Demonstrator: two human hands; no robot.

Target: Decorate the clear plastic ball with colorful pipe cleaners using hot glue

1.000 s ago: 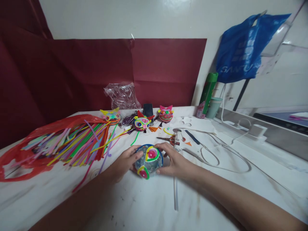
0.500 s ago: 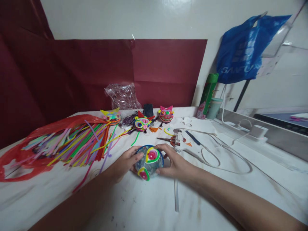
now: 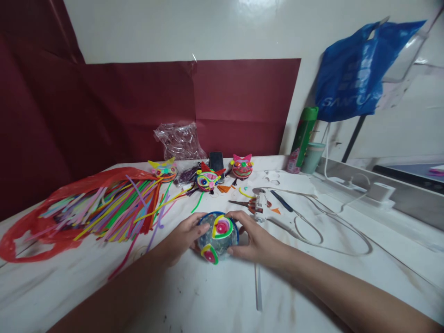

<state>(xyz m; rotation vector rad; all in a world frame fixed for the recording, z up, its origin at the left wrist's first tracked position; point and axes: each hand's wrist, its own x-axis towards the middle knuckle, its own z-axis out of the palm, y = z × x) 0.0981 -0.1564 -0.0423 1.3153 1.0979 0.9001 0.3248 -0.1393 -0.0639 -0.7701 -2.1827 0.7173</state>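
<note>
A grey ball with a blue band round its far rim is held between my two hands above the white table. Two teardrop shapes of yellow, green and white strips, each with a pink-red centre, sit on its near face. My left hand grips the ball's left side, thumb on top. My right hand closes on the right side, fingers at the upper edge and thumb lower down. Just beyond stand finished-looking animal heads: a multicoloured one, a pink-eared one and a yellow-eared one.
Coloured fuzzy strips lie on a red plastic bag at left. Scissors, a white glue gun, a dark-handled tool and a looping cable lie right. A clear stick lies nearer.
The whole view has shifted slightly, so everything appears a little further right and lower. My hands keep the same hold on the ball.
</note>
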